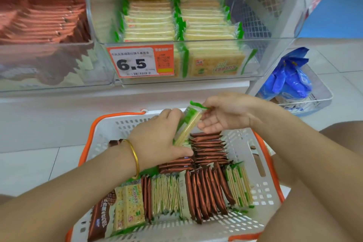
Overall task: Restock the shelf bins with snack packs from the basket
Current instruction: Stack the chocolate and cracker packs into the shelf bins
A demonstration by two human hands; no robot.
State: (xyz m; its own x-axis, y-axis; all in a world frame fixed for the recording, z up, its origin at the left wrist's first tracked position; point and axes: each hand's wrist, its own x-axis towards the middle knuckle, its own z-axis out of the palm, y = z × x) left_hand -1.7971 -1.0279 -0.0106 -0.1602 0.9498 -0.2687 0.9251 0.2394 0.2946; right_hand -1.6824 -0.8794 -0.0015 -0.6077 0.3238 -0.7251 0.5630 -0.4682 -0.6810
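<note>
A green-wrapped cracker pack (189, 124) is held over the basket (117, 115) — gripped low by the left hand (159, 137), pinched at its top seal by the right hand (225, 114) — and is best slotted upright into the matching shelf bin (275, 39) above.

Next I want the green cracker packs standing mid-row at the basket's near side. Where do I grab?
Come from straight above and squeeze the green cracker packs across the bundle's two outer faces, near the top edges. They stand on edge, with brown packs tight against both sides.
</note>
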